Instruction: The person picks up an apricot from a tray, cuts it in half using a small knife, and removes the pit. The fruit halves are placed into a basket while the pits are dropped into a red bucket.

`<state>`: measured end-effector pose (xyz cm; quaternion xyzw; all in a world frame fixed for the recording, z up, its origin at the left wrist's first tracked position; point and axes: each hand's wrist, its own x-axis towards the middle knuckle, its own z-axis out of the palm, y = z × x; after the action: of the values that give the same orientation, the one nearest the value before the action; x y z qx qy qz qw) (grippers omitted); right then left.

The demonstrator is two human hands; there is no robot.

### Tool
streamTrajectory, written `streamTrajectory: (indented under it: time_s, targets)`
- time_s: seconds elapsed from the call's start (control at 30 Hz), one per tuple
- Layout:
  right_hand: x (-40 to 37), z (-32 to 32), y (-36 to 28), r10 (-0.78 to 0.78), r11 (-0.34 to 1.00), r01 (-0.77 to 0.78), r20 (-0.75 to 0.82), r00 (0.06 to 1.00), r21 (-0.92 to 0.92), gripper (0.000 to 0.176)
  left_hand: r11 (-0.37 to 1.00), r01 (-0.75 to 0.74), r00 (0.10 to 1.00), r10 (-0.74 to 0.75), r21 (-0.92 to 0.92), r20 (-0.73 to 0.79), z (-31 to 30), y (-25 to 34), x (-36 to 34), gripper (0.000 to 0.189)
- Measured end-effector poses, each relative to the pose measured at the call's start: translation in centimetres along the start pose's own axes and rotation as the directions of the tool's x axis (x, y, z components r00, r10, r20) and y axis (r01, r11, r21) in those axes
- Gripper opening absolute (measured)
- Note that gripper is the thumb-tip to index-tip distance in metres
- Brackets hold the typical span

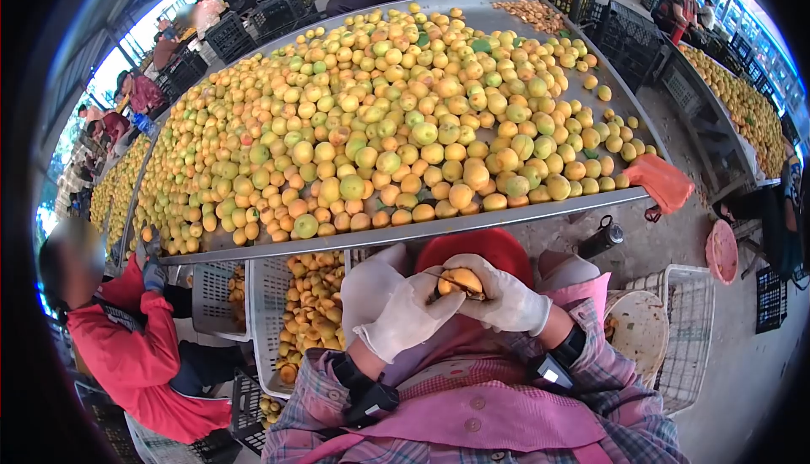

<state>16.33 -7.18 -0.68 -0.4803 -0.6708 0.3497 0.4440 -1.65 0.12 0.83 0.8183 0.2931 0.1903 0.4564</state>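
Note:
Both my hands wear white gloves and meet above my lap, over a red basin (483, 246). An orange-yellow fruit (461, 280) sits between them, with a thin dark tool, partly hidden, against it. My right hand (499, 294) wraps round the fruit from the right. On the left side, my left hand (412, 310) has its fingers closed at the tool and the fruit's edge; exactly what it grips is small and partly covered. Beyond my hands, a metal table (405, 234) bears a large heap of yellow and orange fruit (371, 126).
A white crate (268, 321) of cut fruit stands left of my knees. At far left a person in red (139, 337) works at the table edge. On the right are a dark bottle (601, 238), a red bag (661, 182), a white bucket (639, 333) and a pink basket (722, 251).

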Motion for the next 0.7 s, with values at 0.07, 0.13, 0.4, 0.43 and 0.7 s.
streamTrajectory:
  time_s: [0.07, 0.13, 0.4, 0.43, 0.7]
  targets:
    - [0.0, -1.6, -1.7, 0.298, 0.937, -0.308, 0.081, 0.951, 0.167, 0.054, 0.998, 0.013, 0.998, -0.009, -0.065, 0.066, -0.7, 0.4, -0.3, 0.025]
    - [-0.1, -2.0, -1.8, 0.504, 0.769, -0.518, 0.144, 0.852, 0.373, 0.052, 0.991, 0.032, 0.992, -0.015, -0.128, 0.127, -0.7, 0.4, -0.5, 0.024]
    - [0.0, -1.8, -2.7, 0.467, 0.635, -0.513, 0.242, 0.850, 0.577, 0.068, 0.527, 0.273, 0.957, -0.236, -0.805, 0.170, 1.1, 0.2, -1.0, 0.031]
    - [0.0, -1.2, -2.3, 0.461, 0.640, -0.507, 0.239, 0.855, 0.578, 0.071, 0.527, 0.266, 0.956, -0.251, -0.807, 0.151, 1.4, 0.0, -1.0, 0.031]
    - [-0.2, 0.9, -2.0, 0.457, 0.549, -0.524, 0.292, 0.840, 0.651, 0.071, 0.474, 0.298, 0.945, -0.270, -0.829, 0.185, 2.0, -2.3, -1.9, 0.025]
